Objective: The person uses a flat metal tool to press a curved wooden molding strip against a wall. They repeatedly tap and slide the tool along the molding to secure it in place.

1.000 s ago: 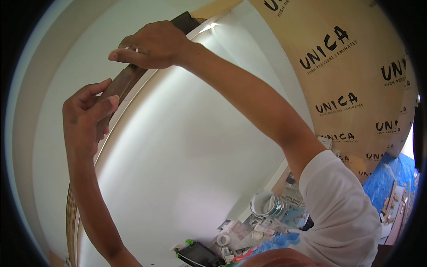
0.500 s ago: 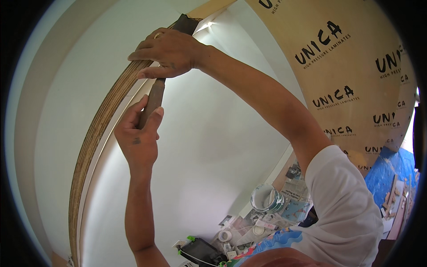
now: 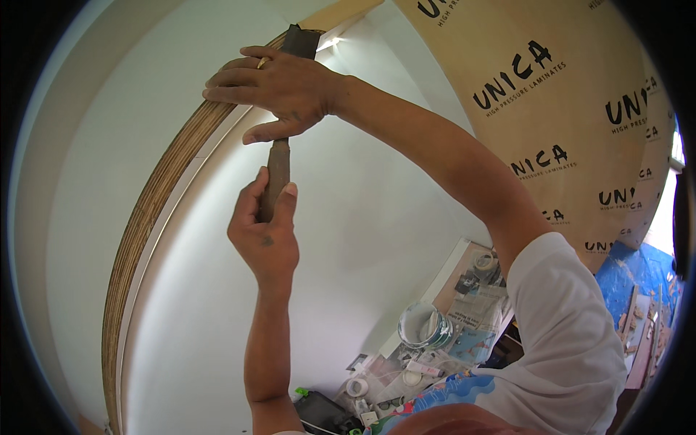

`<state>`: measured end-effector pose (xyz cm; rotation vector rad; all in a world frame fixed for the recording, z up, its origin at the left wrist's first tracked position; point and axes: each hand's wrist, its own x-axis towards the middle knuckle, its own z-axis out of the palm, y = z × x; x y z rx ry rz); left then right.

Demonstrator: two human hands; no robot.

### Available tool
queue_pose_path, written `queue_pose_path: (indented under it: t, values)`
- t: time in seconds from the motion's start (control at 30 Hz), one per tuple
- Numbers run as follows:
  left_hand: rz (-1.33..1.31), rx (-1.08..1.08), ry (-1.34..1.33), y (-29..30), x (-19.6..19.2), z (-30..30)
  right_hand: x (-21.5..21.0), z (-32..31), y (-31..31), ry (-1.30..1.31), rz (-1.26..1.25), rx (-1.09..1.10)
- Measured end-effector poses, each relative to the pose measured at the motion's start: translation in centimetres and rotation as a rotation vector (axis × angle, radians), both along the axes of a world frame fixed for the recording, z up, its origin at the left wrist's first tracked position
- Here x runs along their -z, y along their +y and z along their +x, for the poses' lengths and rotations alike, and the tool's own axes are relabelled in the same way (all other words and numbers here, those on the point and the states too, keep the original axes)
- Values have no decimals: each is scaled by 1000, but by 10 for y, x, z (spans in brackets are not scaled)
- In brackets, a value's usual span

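Note:
My left hand (image 3: 267, 235) is closed round the brown handle of what looks like a flat file (image 3: 279, 174), its thumb and fingers along the sides. The dark, broad end of the file shows beyond my right hand, over the upper end of a long striped plywood edge (image 3: 156, 185). My right hand (image 3: 283, 87), with a ring on one finger, lies flat across the file's middle. Its fingers are stretched out over the plywood edge and the thumb is held apart. The part of the file under this palm is hidden.
A pale wall panel (image 3: 355, 239) stands beside the plywood edge. Printed laminate sheet (image 3: 536, 138) covers the right side. Low down are a white bucket (image 3: 424, 325), a tape roll (image 3: 357, 387), newspaper (image 3: 478, 308) and a black bag (image 3: 322, 412). Blue sheeting (image 3: 631, 279) lies far right.
My left hand and the file's handle have swung to the right, so the file stands more upright. My right hand remains on the file, its thumb slightly lower and farther right.

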<state>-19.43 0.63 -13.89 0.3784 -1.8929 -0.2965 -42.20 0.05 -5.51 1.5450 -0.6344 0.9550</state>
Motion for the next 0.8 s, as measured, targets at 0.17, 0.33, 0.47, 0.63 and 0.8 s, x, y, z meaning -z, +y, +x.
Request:
queue_pose_path:
  t: [0.17,0.33,0.47,0.63,0.8]
  values:
    - [37,21,53,2,23,-16,3,-7,1,57,15,-9]
    - [38,70,118,-10,34,-25,3,-11,0,99,10,20]
    - [70,49,120,-4,40,-31,7,-18,-2,102,18,39]
    - [47,68,151,-12,51,-41,8,-20,-4,152,15,8]
    - [5,86,162,-19,56,-42,8,-23,-5,155,-3,20]
